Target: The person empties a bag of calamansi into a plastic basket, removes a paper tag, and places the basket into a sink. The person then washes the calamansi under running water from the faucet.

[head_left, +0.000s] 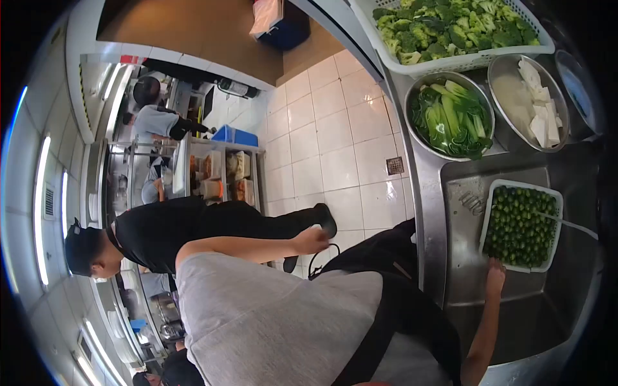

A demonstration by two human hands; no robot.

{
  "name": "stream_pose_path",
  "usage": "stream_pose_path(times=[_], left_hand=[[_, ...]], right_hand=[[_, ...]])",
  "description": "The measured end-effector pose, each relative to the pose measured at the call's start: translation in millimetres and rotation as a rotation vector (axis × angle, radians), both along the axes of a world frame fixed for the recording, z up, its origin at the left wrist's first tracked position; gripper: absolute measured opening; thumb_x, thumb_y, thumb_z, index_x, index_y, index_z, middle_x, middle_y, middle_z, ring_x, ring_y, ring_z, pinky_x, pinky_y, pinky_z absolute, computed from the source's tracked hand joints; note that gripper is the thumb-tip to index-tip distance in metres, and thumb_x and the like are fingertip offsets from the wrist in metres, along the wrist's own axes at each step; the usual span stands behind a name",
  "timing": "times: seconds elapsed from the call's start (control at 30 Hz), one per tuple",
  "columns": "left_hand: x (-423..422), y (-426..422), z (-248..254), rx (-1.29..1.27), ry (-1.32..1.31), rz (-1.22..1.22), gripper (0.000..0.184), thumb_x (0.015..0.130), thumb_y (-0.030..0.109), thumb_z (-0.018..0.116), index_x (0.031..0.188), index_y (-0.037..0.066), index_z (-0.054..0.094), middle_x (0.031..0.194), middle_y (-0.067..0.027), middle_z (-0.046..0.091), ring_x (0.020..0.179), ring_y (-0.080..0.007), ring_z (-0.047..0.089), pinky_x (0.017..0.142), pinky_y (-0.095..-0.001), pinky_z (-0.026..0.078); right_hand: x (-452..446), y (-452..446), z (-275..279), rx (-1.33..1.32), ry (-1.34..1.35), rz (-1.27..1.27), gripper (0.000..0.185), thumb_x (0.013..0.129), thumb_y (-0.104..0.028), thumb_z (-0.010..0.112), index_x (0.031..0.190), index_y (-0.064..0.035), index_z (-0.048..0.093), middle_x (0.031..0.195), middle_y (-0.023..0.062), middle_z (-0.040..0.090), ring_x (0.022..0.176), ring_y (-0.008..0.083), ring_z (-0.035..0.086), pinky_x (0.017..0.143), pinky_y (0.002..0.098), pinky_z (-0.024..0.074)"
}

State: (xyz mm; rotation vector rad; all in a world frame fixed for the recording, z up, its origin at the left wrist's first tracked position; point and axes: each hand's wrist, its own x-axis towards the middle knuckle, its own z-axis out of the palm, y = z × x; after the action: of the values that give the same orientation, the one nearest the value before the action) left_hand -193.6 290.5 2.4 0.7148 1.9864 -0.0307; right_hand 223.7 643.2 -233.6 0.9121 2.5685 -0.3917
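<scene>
My right hand (496, 278) is closed on the near rim of a white plastic basket (557, 199) that stands in the metal sink. The basket is full of small, round green fruits (521, 225). A pale thin line (573, 226), a hose or a stream of water, reaches over them. Away from the sink, my left hand (312, 239) is held beside my body with its fingers curled; whether it holds something I cannot tell. A dark cord (313, 262) loops close to it.
Along the steel counter are a bowl of leafy greens (447, 119), a bowl of white pieces in cloudy liquid (541, 122) and a white crate (393, 61) of broccoli. A person in black (161, 235) stands behind on the tiled floor (322, 161). Other people work farther off.
</scene>
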Motion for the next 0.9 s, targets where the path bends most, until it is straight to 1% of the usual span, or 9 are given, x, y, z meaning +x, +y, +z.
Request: stream_pose_path(times=[0.07,0.13,0.2,0.23,0.3,0.5,0.57,0.63,0.9], left_hand=[[7,-67,-10,-0.308,-0.118,0.184,0.018,0.077,0.022,0.055,0.08,0.006,0.062,0.066,-0.0101,0.06,0.059,-0.0191,0.061,0.05,-0.0316,0.046],[7,-83,-9,-0.678,-0.343,0.346,0.02,0.082,0.024,0.052,0.096,0.011,0.059,0.074,-0.0079,0.061,0.063,-0.0181,0.063,0.047,-0.0304,0.047],[9,-83,-3,-0.565,-0.562,1.012,0.034,0.086,0.028,0.049,0.118,0.016,0.047,0.09,-0.0089,0.061,0.066,-0.0208,0.064,0.048,-0.0293,0.048],[10,-77,8,-0.587,-0.579,0.98,0.034,0.086,0.028,0.049,0.118,0.016,0.047,0.09,-0.0089,0.061,0.066,-0.0208,0.064,0.048,-0.0293,0.048],[11,-68,33,-0.06,-0.564,1.148,0.049,0.088,0.035,0.046,0.131,0.019,0.03,0.105,-0.012,0.057,0.068,-0.0221,0.064,0.05,-0.0287,0.049],[10,-121,26,-0.591,-0.127,0.762,0.044,0.088,0.033,0.046,0.128,0.017,0.037,0.113,-0.0146,0.054,0.076,-0.0264,0.063,0.059,-0.0363,0.051],[16,-129,8,-0.603,-0.121,0.695,0.042,0.088,0.032,0.046,0.127,0.016,0.038,0.112,-0.0146,0.054,0.077,-0.027,0.063,0.059,-0.0366,0.051],[24,-124,-20,-0.574,-0.111,0.652,0.041,0.088,0.031,0.046,0.125,0.015,0.039,0.11,-0.0147,0.055,0.077,-0.0276,0.062,0.06,-0.0369,0.05],[35,-96,-79,-0.494,-0.089,0.573,0.034,0.087,0.028,0.047,0.118,0.013,0.043,0.105,-0.015,0.056,0.079,-0.03,0.061,0.063,-0.0383,0.05]], right_hand=[[16,-4,2,0.008,-0.048,-0.048,0.036,0.074,0.0,0.054,0.11,-0.0031,0.05,0.107,0.0138,0.054,0.105,0.0275,0.05,0.088,0.0378,0.0397],[3,-5,24,0.038,-0.026,0.003,0.033,0.074,0.0,0.053,0.106,-0.0033,0.051,0.102,0.0128,0.055,0.1,0.027,0.052,0.085,0.0371,0.042],[16,-5,-8,0.057,-0.007,-0.034,0.029,0.075,0.0,0.051,0.104,-0.0031,0.052,0.098,0.0126,0.055,0.096,0.0276,0.053,0.082,0.0376,0.0431],[17,-5,-1,0.018,0.0,-0.068,0.028,0.075,0.0,0.05,0.102,-0.0032,0.052,0.098,0.0131,0.055,0.096,0.0281,0.053,0.082,0.0379,0.0431],[8,-7,19,-0.026,0.005,-0.1,0.025,0.075,0.001,0.049,0.1,-0.0037,0.051,0.097,0.0139,0.055,0.096,0.0287,0.053,0.082,0.0388,0.0434],[4,-10,25,0.019,0.064,-0.133,0.022,0.074,0.001,0.05,0.095,-0.0045,0.051,0.096,0.0132,0.057,0.095,0.0285,0.053,0.082,0.0398,0.0435],[7,-10,26,-0.017,0.048,-0.166,0.022,0.074,0.001,0.05,0.095,-0.0046,0.051,0.096,0.0129,0.057,0.096,0.0284,0.053,0.082,0.0399,0.0434],[8,-10,19,-0.047,0.013,-0.168,0.035,0.074,-0.004,0.054,0.108,-0.005,0.047,0.097,0.0147,0.056,0.095,0.0319,0.052,0.082,0.0412,0.0422],[10,-10,9,-0.045,0.092,-0.211,0.024,0.073,-0.004,0.054,0.096,-0.0051,0.048,0.093,0.0139,0.057,0.094,0.0326,0.052,0.081,0.042,0.0423]])
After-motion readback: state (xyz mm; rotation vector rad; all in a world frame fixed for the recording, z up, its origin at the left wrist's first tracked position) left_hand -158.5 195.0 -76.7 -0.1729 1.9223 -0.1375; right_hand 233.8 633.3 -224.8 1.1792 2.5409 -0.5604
